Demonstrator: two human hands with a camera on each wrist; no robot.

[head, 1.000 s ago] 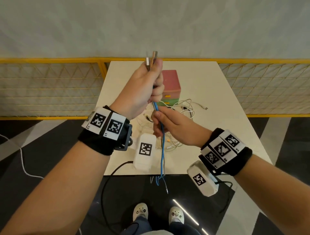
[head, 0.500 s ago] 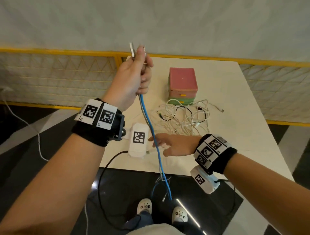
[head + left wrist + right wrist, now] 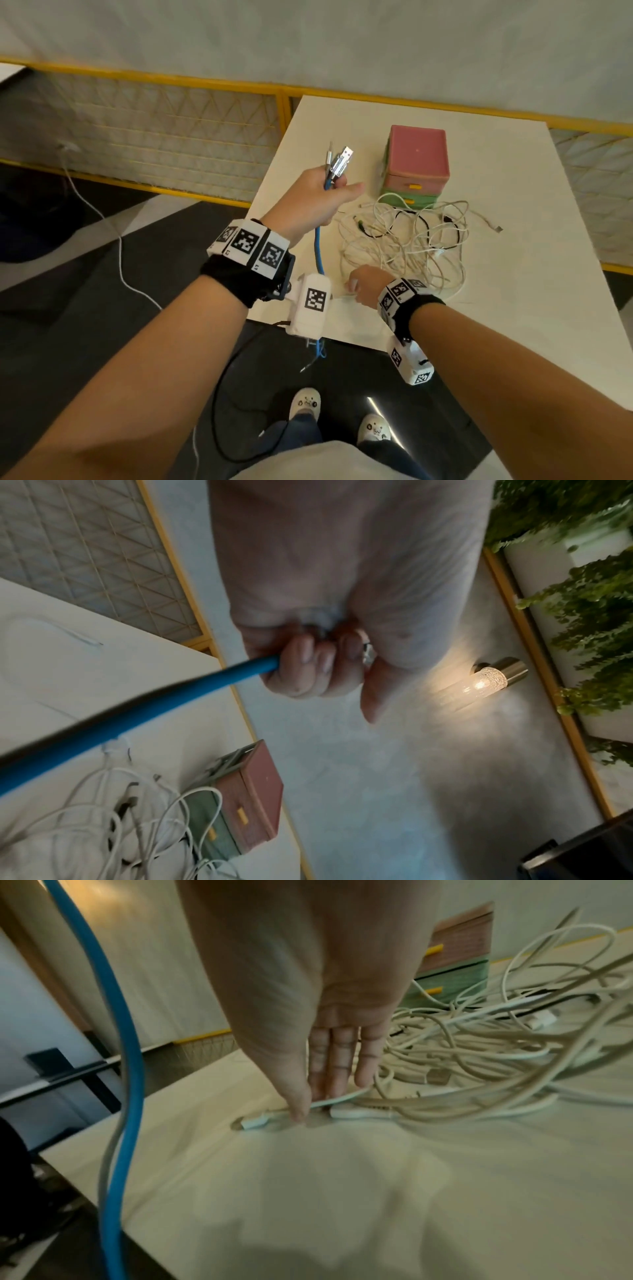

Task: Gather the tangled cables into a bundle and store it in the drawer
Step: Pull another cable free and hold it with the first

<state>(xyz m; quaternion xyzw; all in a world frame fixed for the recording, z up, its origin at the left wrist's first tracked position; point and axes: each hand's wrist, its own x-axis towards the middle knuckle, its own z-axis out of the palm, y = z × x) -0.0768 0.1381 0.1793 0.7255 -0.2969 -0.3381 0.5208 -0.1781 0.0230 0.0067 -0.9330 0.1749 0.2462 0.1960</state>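
My left hand (image 3: 329, 195) is raised over the table's left edge, gripping a blue cable (image 3: 319, 250) with metal USB plugs (image 3: 339, 164) sticking out above the fist. The cable hangs down past the table edge. The left wrist view shows the fingers (image 3: 308, 666) curled round the blue cable (image 3: 137, 715). My right hand (image 3: 359, 286) lies low on the table by the tangle of white and black cables (image 3: 404, 243). In the right wrist view, thumb and fingers (image 3: 329, 1069) pinch a white cable (image 3: 339, 1097) near its plug. The pink and green drawer box (image 3: 416, 161) stands shut behind the tangle.
The white table (image 3: 513, 308) has bare room at the right and front. A yellow-framed mesh fence (image 3: 171, 137) runs behind and to the left. A white cord (image 3: 120, 240) trails on the dark floor. My feet (image 3: 305, 401) stand below the table's front edge.
My right hand let go of the blue cable and dropped to the table, onto a white cable end. My left hand lowered a little with the blue cable.
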